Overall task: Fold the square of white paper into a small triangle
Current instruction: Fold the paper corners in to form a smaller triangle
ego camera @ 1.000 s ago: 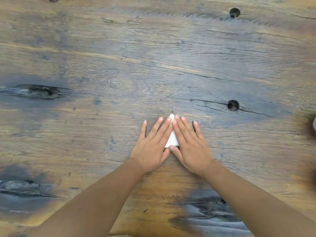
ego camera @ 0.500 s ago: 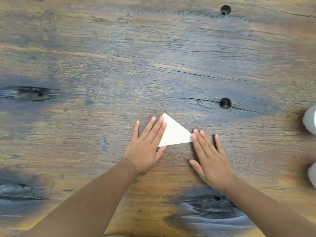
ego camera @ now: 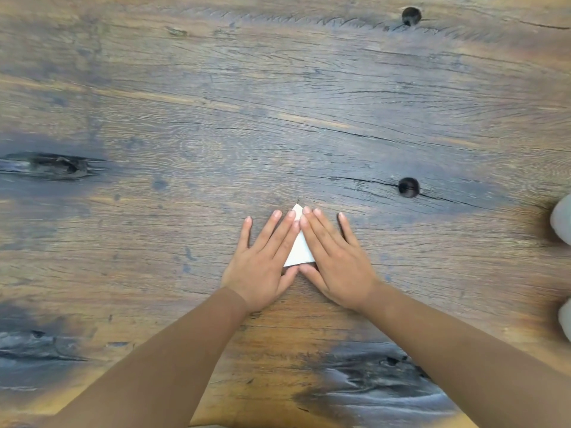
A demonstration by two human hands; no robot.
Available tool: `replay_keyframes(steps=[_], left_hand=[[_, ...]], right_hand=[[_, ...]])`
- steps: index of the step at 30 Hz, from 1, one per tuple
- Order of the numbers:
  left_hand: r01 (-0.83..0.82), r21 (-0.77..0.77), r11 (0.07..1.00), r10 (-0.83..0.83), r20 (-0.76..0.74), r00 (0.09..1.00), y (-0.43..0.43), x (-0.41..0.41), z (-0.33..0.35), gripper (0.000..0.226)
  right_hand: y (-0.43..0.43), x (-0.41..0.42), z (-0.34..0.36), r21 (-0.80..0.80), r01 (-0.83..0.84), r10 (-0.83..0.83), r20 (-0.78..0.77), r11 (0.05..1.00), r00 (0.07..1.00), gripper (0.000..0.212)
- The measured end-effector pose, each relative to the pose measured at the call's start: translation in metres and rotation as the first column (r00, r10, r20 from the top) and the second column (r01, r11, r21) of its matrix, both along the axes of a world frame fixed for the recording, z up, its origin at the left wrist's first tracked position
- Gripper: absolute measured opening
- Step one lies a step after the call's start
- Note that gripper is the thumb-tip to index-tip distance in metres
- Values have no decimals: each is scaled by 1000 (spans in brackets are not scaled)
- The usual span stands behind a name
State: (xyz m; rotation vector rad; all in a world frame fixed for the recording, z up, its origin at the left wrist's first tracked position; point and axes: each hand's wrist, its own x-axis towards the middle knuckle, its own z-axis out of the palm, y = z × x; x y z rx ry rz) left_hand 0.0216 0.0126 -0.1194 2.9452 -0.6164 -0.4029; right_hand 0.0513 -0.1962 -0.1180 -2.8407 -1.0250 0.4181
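Observation:
A small white paper triangle point(ego camera: 299, 250) lies flat on the wooden table point(ego camera: 216, 118), its tip pointing away from me. My left hand point(ego camera: 264, 261) rests flat with fingers spread over the paper's left side. My right hand point(ego camera: 336, 264) lies flat the same way over the right side. The index fingers nearly meet near the tip, and the thumbs nearly meet below the paper's near edge. Only a narrow wedge of paper shows between the hands; the remainder is hidden under them.
Two pale rounded objects point(ego camera: 562, 223) point(ego camera: 566, 319) poke in at the right edge of the view. A dark knot hole point(ego camera: 408, 187) sits to the right beyond the hands, another point(ego camera: 411, 15) near the far edge. A long dark crack point(ego camera: 55, 165) marks the left.
Half a second ago my right hand was off to the right, touching only the triangle's right corner, and most of the triangle showed. It has slid back left and now covers the right side.

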Motion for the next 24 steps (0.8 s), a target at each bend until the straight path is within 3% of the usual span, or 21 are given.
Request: replay_keyframes(steps=[12, 18, 24], left_hand=[[-12, 3, 1000, 12, -52, 999, 0, 0, 7, 76], [-50, -32, 998, 49, -48, 998, -16, 5, 8, 89], [-156, 5, 988, 156, -89, 984, -15, -10, 9, 79]], right_hand=[[-45, -34, -2, -18, 54, -54, 27, 998, 998, 74], [-44, -34, -2, -17, 59, -58, 49, 998, 997, 73], [-43, -33, -1, -32, 69, -68, 28, 997, 997, 75]])
